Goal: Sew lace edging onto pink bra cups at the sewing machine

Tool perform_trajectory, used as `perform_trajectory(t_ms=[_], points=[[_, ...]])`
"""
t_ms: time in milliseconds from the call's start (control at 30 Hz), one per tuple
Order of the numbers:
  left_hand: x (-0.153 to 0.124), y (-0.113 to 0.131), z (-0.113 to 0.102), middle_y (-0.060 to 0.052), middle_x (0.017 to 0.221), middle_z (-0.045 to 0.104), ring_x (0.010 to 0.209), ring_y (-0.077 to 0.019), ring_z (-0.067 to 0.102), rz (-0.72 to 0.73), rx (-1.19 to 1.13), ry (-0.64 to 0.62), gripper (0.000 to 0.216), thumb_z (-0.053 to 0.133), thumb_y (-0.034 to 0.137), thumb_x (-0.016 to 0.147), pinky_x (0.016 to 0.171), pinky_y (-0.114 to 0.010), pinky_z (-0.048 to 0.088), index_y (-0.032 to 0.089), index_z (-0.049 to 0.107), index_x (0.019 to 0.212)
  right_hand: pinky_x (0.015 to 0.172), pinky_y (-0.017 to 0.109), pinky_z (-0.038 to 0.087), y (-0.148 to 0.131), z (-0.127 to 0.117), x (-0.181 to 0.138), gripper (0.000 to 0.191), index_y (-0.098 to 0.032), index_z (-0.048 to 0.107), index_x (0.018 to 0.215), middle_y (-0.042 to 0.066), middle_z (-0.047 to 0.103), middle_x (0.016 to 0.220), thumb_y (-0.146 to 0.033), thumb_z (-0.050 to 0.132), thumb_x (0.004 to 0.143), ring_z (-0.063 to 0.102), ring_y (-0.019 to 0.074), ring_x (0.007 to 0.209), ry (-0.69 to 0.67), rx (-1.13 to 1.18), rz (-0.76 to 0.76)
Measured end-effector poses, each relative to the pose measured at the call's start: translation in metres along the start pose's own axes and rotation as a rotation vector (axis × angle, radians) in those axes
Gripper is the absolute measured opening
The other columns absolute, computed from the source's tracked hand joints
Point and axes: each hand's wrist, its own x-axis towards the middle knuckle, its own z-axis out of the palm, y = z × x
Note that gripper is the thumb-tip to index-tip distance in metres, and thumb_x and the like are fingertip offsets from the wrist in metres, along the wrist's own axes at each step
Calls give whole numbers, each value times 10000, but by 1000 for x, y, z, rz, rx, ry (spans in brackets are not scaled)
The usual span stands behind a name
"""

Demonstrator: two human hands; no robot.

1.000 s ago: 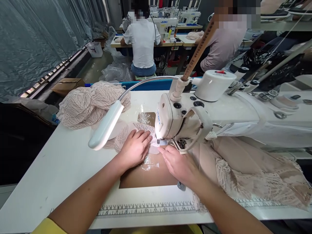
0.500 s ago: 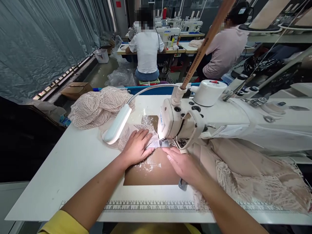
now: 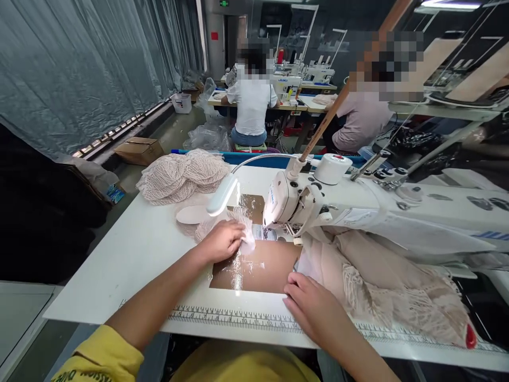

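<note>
Lace piece (image 3: 244,224): pinched in left hand (image 3: 221,241) grip, needle just beyond. Right hand (image 3: 314,305) spread flat on desk (image 3: 131,260), farther back.

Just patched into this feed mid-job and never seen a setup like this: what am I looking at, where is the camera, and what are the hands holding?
The one view comes from a camera worn on the worker's head, looking forward and down, so the two bare arms entering from below are the worker's own. The big white body is a sewing machine on a white table, with a gooseneck lamp bent toward its needle end. The left hand grips a small lace piece there. The right hand lies open by the printed ruler, beside the beige fabric. A lace pile sits back left. The people behind are other workers at their own machines.
</note>
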Motion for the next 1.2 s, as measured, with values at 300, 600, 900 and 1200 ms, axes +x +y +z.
perform_trajectory(t_ms=[300, 600, 900, 1200], points=[[-44, 33, -25, -125, 1397, 494, 1296, -266, 451, -8, -304, -74, 477, 646, 332, 823, 1076, -424, 391, 201, 577, 1277, 658, 332, 468, 14, 14, -12, 146, -165, 588, 825, 87, 611, 890, -215, 480, 910, 593, 212, 772, 215, -49, 46], [-12, -3, -13, -93, 1102, 664, 985, -269, 621, -420, -584, -145, 479, 646, 374, 752, 850, -349, 488, 148, 623, 1174, 642, 315, 510, 8, 21, 13, 459, -81, 592, 1183, 136, 667, 911, 22, 449, 760, 633, 222, 712, 129, -320, 102], [-16, -1, -13, -20, 756, 590, 678, -143, 547, -436, -959, -193, 266, 687, 366, 716, 572, -211, 411, 121, 633, 805, 678, 315, 555, 20, 8, 11, 402, -84, 573, 1232, 122, 713, 947, -100, 333, 910, 694, 211, 824, 174, -61, 140], [-16, -5, -12, -35, 775, 602, 695, -150, 563, -446, -1058, -214, 300, 705, 403, 732, 595, -225, 437, 120, 655, 816, 761, 336, 543, 6, -27, 21, 360, -194, 577, 1235, 106, 686, 1085, -239, 360, 951, 654, 214, 963, 182, 328, 133]])
